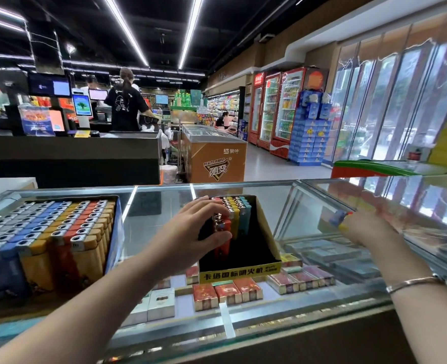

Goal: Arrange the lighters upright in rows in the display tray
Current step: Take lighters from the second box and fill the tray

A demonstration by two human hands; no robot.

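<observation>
A glass counter (164, 206) spreads in front of me, with cigarette packs (227, 291) shelved beneath it. On its left sits a big box of lighters (48, 232), packed full and upright. In the middle stands the display tray (267, 240), with red, yellow and blue lighters (236, 214) upright along its left side. My left hand (196, 232) curls around the red ones there. My right hand (361, 227), blurred, pinches a few loose lighters (342, 219) off to the right.

Display tray (267, 233) right of full box (113, 227) (on counter (159, 206))
</observation>
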